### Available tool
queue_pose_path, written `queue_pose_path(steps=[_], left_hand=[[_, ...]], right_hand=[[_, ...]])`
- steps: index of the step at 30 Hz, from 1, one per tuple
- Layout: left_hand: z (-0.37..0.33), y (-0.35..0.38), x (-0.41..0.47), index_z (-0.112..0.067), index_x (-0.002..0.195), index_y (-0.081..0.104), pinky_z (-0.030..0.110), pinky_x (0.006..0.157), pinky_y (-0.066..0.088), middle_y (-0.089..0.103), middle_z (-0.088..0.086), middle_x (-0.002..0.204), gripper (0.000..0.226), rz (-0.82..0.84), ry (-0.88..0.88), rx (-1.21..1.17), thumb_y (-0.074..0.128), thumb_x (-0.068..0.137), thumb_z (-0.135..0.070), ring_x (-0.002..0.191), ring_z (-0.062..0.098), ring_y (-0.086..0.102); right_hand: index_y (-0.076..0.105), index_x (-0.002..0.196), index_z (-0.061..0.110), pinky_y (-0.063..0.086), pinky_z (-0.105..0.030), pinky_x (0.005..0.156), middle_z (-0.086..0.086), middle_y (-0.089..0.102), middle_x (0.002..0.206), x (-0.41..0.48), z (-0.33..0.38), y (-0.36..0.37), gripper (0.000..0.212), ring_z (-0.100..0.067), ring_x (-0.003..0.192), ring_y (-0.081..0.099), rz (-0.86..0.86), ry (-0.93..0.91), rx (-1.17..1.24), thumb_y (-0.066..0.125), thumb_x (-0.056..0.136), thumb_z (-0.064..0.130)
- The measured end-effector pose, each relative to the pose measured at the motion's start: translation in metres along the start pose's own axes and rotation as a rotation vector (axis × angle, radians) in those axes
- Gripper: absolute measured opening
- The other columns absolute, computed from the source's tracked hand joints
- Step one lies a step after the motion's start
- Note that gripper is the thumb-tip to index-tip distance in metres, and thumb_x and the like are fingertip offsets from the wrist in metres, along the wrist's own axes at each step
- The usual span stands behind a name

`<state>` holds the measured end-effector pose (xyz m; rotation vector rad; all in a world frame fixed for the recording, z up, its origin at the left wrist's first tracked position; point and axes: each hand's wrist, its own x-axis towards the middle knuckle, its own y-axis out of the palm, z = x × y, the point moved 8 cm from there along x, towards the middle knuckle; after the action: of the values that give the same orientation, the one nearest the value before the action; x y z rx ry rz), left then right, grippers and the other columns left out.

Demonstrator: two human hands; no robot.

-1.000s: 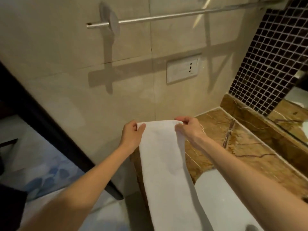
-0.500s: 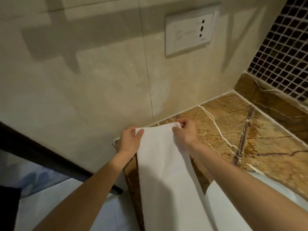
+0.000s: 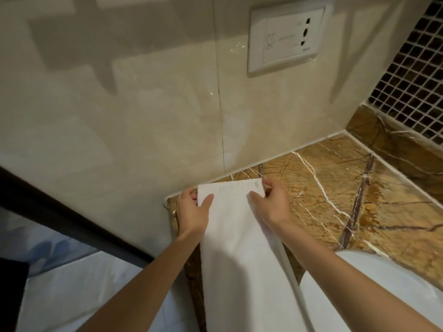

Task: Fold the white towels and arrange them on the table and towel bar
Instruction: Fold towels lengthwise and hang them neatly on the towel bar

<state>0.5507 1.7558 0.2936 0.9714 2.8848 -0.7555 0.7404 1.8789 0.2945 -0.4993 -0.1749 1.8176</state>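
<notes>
A long, narrow white towel [image 3: 242,236] runs from 6 o'clock up to the middle of the view, its far short edge lying on the brown marble surface [image 3: 347,188] close to the beige wall. The left hand [image 3: 193,212] pinches the far-left corner, thumb on top, and the right hand [image 3: 273,204] pinches the far-right corner, fingers curled at the edge. A wall socket [image 3: 285,39] sits at 1 o'clock and dark mosaic tiles [image 3: 412,80] at 2 o'clock.

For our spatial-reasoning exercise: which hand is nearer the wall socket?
Right. The right hand grips the towel at its corner, almost straight below the wall socket; the left hand grips the other corner, farther left.
</notes>
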Motion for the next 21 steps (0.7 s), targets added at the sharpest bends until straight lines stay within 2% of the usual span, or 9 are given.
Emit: queue_pose_path(steps=[2,4,6,7,10,12,14,17,21], left_hand=[[0.007,-0.005,-0.008,-0.011,0.085,0.051,0.008,0.051,0.037,0.049,-0.005,0.067,0.019,0.049,0.014,-0.055,0.068,0.085,-0.018,0.061,0.010,0.048],[0.016,-0.011,-0.017,-0.013,0.077,0.048,0.005,0.046,0.035,0.044,-0.008,0.058,0.021,0.090,0.015,-0.072,0.067,0.086,-0.016,0.052,0.004,0.043],[0.021,-0.013,-0.024,-0.013,0.092,0.060,0.008,0.055,0.044,0.061,-0.004,0.070,0.009,0.139,-0.016,-0.081,0.067,0.086,-0.014,0.063,0.007,0.059],[0.021,-0.013,-0.026,-0.009,0.099,0.064,0.013,0.062,0.050,0.067,0.001,0.080,0.014,0.163,-0.040,-0.090,0.067,0.086,-0.012,0.073,0.012,0.065],[0.019,-0.010,-0.024,-0.004,0.098,0.065,0.023,0.068,0.053,0.069,0.008,0.088,0.013,0.162,-0.055,-0.075,0.067,0.085,-0.006,0.082,0.021,0.066],[0.015,-0.009,-0.023,-0.008,0.093,0.061,0.025,0.068,0.052,0.066,0.007,0.085,0.007,0.137,-0.024,-0.011,0.065,0.086,-0.008,0.079,0.021,0.064],[0.014,-0.007,-0.021,-0.010,0.092,0.059,0.029,0.066,0.052,0.066,0.007,0.083,0.004,0.132,0.000,0.020,0.062,0.089,-0.010,0.078,0.021,0.064],[0.013,-0.007,-0.019,-0.010,0.091,0.057,0.024,0.059,0.046,0.064,0.006,0.081,0.005,0.104,-0.008,0.051,0.061,0.091,-0.014,0.077,0.020,0.063],[0.011,-0.004,-0.014,-0.009,0.092,0.056,0.034,0.072,0.054,0.066,0.013,0.087,0.008,0.118,-0.035,0.079,0.059,0.092,-0.016,0.082,0.025,0.065]], right_hand=[[0.055,0.118,0.008,0.044,-0.024,0.069,-0.004,0.058,0.092,-0.002,-0.004,-0.007,0.038,-0.016,0.080,0.055,0.036,0.017,-0.027,0.068,0.084,0.021],[0.062,0.099,0.007,0.041,-0.022,0.055,-0.006,0.056,0.077,-0.002,-0.009,-0.012,0.021,-0.013,0.062,0.052,0.084,0.050,-0.060,0.070,0.085,0.021],[0.065,0.091,0.004,0.051,-0.029,0.061,-0.010,0.061,0.078,-0.002,-0.014,-0.014,0.014,-0.017,0.064,0.058,0.115,0.101,-0.038,0.070,0.085,0.015],[0.064,0.087,0.005,0.052,-0.030,0.064,-0.009,0.062,0.077,-0.002,-0.015,-0.013,0.010,-0.018,0.065,0.059,0.120,0.119,-0.041,0.070,0.085,0.013],[0.056,0.074,0.009,0.046,-0.026,0.058,-0.007,0.058,0.069,0.002,-0.016,-0.010,0.017,-0.016,0.060,0.057,0.091,0.133,-0.092,0.067,0.086,0.011],[0.061,0.086,0.006,0.051,-0.030,0.064,-0.009,0.066,0.080,0.004,-0.016,-0.008,0.009,-0.021,0.074,0.064,0.082,0.136,-0.118,0.063,0.089,0.014],[0.061,0.094,0.004,0.055,-0.039,0.076,-0.014,0.068,0.090,0.005,-0.014,-0.008,0.012,-0.027,0.085,0.066,0.074,0.113,-0.126,0.060,0.091,0.015],[0.060,0.096,0.005,0.054,-0.045,0.083,-0.015,0.068,0.093,0.005,-0.010,-0.008,0.013,-0.029,0.089,0.065,0.071,0.081,-0.171,0.058,0.093,0.017],[0.057,0.094,0.008,0.052,-0.046,0.083,-0.010,0.065,0.092,0.008,-0.007,-0.008,0.012,-0.028,0.088,0.062,0.049,0.040,-0.244,0.055,0.094,0.020]])
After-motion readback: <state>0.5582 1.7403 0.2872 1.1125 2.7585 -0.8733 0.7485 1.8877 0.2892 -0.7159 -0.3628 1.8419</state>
